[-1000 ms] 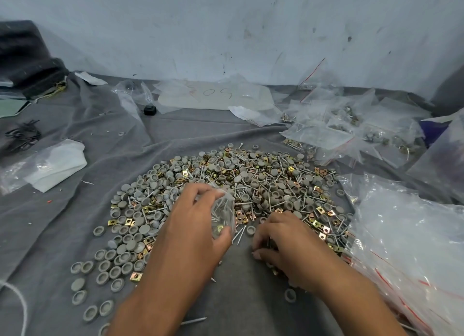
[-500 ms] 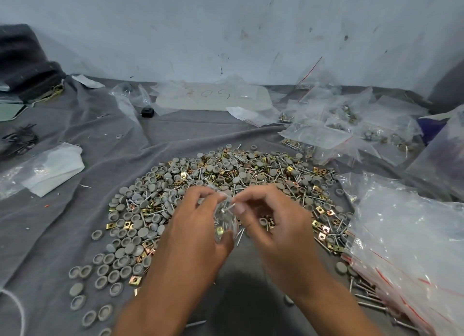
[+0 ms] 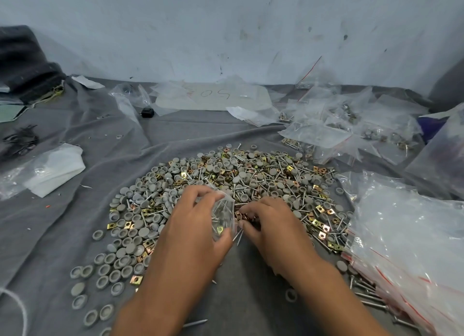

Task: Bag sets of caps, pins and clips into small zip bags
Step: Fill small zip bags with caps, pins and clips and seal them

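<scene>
A wide heap of grey caps, metal pins and brass clips (image 3: 251, 180) lies on the grey cloth (image 3: 75, 230). My left hand (image 3: 195, 225) holds a small clear zip bag (image 3: 223, 215) upright at the heap's near edge; pins and a brass clip show inside it. My right hand (image 3: 271, 225) rests palm down just right of the bag, fingertips curled onto brass clips (image 3: 242, 216) at the heap's edge. What lies under those fingers is hidden.
A stack of empty zip bags with red strips (image 3: 406, 248) lies at the right. Filled bags (image 3: 351, 130) are piled at the back right. A folded white plastic sheet (image 3: 52, 170) sits at the left, with loose caps (image 3: 100, 273) at the near left.
My right hand was raised at the bag's mouth half a second ago; now it is back down on the heap beside the bag. The left hand keeps the bag in about the same place.
</scene>
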The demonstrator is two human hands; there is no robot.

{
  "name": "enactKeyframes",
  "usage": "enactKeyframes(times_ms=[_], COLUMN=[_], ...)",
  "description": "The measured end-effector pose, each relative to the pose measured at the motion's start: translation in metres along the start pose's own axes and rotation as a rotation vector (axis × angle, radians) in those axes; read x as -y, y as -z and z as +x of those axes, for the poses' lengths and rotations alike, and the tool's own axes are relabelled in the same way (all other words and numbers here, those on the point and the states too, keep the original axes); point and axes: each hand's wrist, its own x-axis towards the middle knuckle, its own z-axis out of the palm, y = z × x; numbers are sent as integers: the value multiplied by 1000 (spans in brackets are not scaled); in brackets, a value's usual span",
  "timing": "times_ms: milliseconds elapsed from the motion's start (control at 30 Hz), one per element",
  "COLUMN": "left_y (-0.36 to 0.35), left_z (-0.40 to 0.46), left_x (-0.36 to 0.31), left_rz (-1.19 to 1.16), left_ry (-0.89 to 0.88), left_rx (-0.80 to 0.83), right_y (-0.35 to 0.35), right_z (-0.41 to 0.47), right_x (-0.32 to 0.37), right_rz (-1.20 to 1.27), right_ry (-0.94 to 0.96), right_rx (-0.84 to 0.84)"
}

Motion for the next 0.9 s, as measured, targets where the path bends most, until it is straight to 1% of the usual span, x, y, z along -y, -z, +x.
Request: enactKeyframes(times_ms=[100,200,433,567,633,700,767,833,900], left_y=[0,0,-1,-1,-1,-1,-1,-1,0], left_z=[0,1,1,2,2,2,1,0,0], left_x=[1,1,1,2,2,2,2,1,-1], left_rz=[3,-7,5,10,15,15,10,6,2], left_ry=[7,15,12,13,10,10,13,14,20], left_rx=[6,3,2,9,11,11,6,1,0], right_y=[-4,-8,-11,-13,-12,-7,1,12,19], right_z=[2,0,0,0,1,2,2,-1,-6], right_x=[4,10,11,12,10,10,13,19,24], right_rz=[-63,-74,87,73,127,257,405,478,517], right_ry=[-13,-18,-104,-83,-73,-52,3,111,224], right_rx=[-22,-35,-44,-47,-57,-80,-157,-284,-345])
